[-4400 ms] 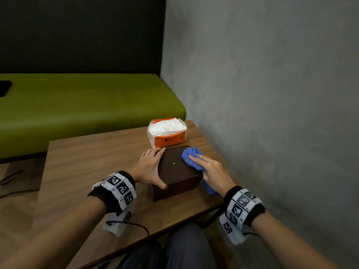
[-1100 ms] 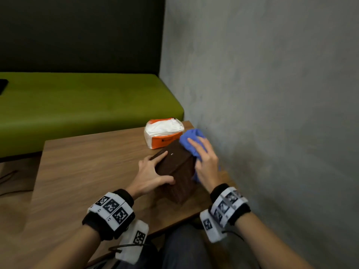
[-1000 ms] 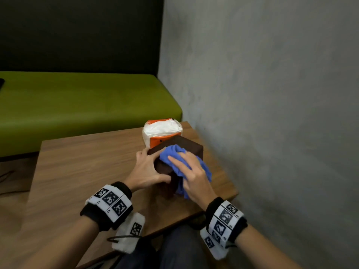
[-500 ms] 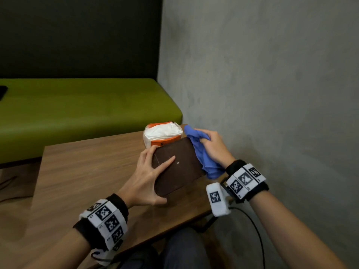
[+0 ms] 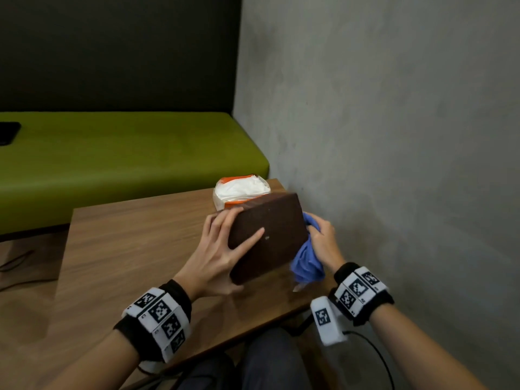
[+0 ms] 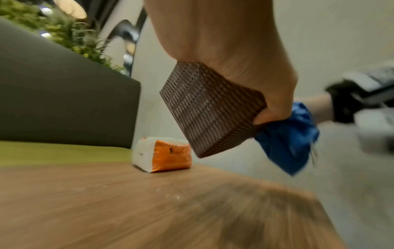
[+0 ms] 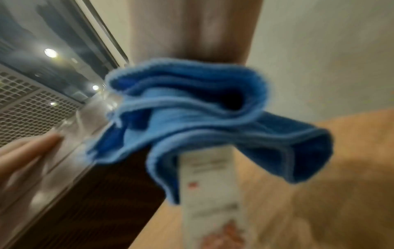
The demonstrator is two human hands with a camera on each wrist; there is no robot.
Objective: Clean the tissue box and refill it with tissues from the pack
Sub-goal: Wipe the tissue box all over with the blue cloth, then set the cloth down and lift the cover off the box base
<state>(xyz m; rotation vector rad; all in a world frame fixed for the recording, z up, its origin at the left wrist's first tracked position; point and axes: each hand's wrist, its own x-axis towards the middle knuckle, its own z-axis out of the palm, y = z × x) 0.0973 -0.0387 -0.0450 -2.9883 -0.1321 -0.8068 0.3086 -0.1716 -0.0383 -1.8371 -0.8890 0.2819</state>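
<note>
The left hand grips the brown tissue box, tilted clear of the desk; it looks stiff and light, best held across its flat faces. The right hand clutches the soft blue cloth against the box's end.

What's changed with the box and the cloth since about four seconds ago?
The brown tissue box has left the table: the left hand now holds it tilted in the air. The right hand, gripping the blue cloth, moved from the box's top to its right-hand side. The orange tissue pack stayed where it was.
</note>
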